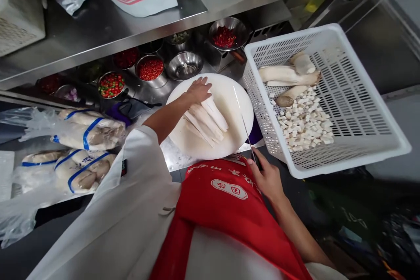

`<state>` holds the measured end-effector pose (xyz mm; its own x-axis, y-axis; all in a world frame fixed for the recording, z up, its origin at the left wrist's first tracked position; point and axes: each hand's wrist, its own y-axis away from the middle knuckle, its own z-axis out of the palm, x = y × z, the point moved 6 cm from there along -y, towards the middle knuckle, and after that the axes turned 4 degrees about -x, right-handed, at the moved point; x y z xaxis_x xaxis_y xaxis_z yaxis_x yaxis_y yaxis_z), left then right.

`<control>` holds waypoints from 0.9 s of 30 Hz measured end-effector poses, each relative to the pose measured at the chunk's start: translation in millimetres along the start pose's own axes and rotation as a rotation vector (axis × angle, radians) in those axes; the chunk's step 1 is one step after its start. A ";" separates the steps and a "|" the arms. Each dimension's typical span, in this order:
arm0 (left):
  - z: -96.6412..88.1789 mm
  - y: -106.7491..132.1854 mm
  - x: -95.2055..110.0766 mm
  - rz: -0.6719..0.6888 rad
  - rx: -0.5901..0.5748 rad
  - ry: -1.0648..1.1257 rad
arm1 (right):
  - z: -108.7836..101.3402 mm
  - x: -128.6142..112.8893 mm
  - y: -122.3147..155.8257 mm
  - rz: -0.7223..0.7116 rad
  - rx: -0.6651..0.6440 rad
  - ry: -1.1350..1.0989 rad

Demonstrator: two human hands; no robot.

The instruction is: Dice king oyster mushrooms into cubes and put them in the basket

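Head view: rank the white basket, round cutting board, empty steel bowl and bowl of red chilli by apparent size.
1. white basket: largest, though it may sit nearer the camera.
2. round cutting board.
3. empty steel bowl and bowl of red chilli: these look about alike, so I have not ranked them.

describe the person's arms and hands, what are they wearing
The left hand and right hand are bare, with no gloves. The left arm wears a white sleeve pushed up near the elbow; the right forearm is uncovered.
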<state>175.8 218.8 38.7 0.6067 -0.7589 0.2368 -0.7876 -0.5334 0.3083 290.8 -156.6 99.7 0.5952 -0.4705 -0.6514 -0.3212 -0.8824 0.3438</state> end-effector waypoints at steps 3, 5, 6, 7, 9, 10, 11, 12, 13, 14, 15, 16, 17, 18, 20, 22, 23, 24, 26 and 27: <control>9.0 -5.4 2.7 0.049 -0.083 -0.013 | 6.2 8.9 6.6 0.055 0.020 -0.053; 11.3 0.7 4.4 0.172 -0.110 -0.034 | 13.3 13.3 8.9 0.118 0.006 -0.113; 11.3 3.7 4.0 0.232 -0.117 -0.044 | 16.9 14.9 9.5 0.151 -0.003 -0.144; 10.5 5.6 3.0 0.286 -0.125 -0.052 | 20.2 15.9 9.6 0.179 -0.013 -0.173; 7.9 4.9 0.0 0.369 -0.152 -0.057 | 25.4 16.4 8.7 0.215 -0.033 -0.217; 6.3 2.7 -1.7 0.390 -0.174 -0.052 | 27.1 16.3 8.0 0.224 -0.041 -0.233; 4.8 0.0 -3.3 0.394 -0.202 -0.048 | 28.4 16.3 7.2 0.230 -0.049 -0.244; 3.7 -2.1 -4.5 0.388 -0.236 -0.047 | 29.4 16.6 6.6 0.236 -0.058 -0.253; 3.1 -2.7 -5.0 0.378 -0.274 -0.054 | 30.0 17.1 6.1 0.241 -0.063 -0.262; 3.0 -1.1 -4.3 0.373 -0.313 -0.069 | 30.2 17.9 5.9 0.248 -0.064 -0.268; 3.3 3.0 -2.6 0.376 -0.348 -0.088 | 30.1 18.9 5.9 0.253 -0.059 -0.273; 3.8 9.5 0.2 0.387 -0.374 -0.107 | 29.8 20.1 6.1 0.259 -0.050 -0.275; 4.4 18.0 3.8 0.406 -0.387 -0.123 | 29.6 21.3 6.4 0.265 -0.042 -0.275; 5.2 27.8 7.6 0.424 -0.390 -0.135 | 29.7 22.7 6.9 0.273 -0.038 -0.275; 7.6 48.8 15.0 0.450 -0.380 -0.153 | 30.7 25.6 8.0 0.289 -0.042 -0.275; 11.2 67.6 21.1 0.471 -0.373 -0.165 | 32.2 28.5 8.8 0.301 -0.055 -0.283; 13.0 74.5 23.1 0.477 -0.372 -0.167 | 32.9 29.6 9.0 0.302 -0.062 -0.288; 14.3 79.1 24.0 0.480 -0.372 -0.163 | 33.4 30.5 9.0 0.301 -0.065 -0.292; 14.6 79.9 21.8 0.463 -0.360 -0.146 | 34.8 31.8 8.8 0.300 -0.070 -0.292; 12.7 75.8 18.5 0.440 -0.334 -0.135 | 35.5 32.2 8.6 0.301 -0.070 -0.289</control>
<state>126.0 159.5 54.7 0.1924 -0.9358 0.2954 -0.8731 -0.0258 0.4869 281.1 -179.2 57.7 0.2482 -0.6952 -0.6746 -0.3919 -0.7089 0.5864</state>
